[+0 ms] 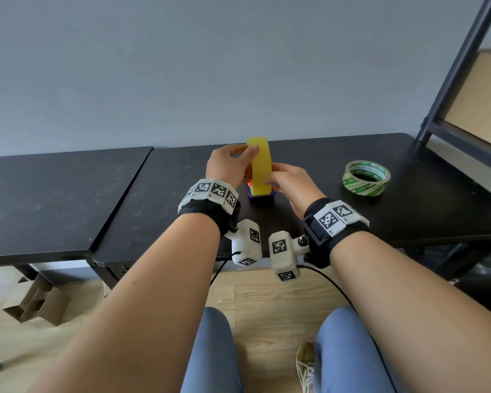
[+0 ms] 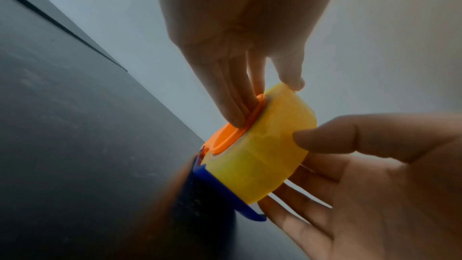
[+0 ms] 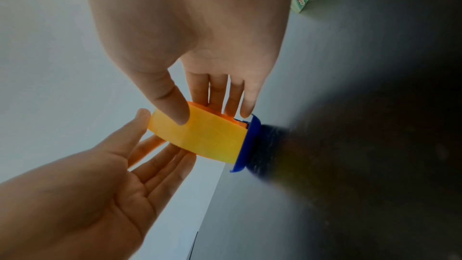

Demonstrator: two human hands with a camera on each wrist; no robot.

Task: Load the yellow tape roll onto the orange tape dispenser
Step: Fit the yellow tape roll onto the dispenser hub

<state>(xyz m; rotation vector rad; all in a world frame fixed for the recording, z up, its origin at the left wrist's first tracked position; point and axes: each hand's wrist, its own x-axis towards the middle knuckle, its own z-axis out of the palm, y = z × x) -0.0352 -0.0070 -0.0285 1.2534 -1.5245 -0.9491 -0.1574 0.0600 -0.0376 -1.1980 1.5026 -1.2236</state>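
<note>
The yellow tape roll (image 1: 261, 168) stands on edge on the orange tape dispenser (image 2: 225, 139), whose blue base (image 1: 261, 197) sits on the black table (image 1: 159, 211). My left hand (image 1: 230, 165) is at the roll's left side: its straight fingers (image 2: 235, 106) press on the orange hub inside the roll and its thumb rests on the roll's top rim. On the other side, my right hand (image 1: 289, 180) lays its thumb on the roll's outer band (image 3: 200, 137), with straight fingers (image 3: 232, 96) against the right face. The roll hides most of the dispenser.
A green-printed tape roll (image 1: 366, 178) lies flat on the table to the right. At the far right a dark metal shelf frame (image 1: 462, 80) holds a cardboard box (image 1: 482, 100). A second black table (image 1: 40, 199) adjoins on the left. Cardboard scraps lie on the floor below.
</note>
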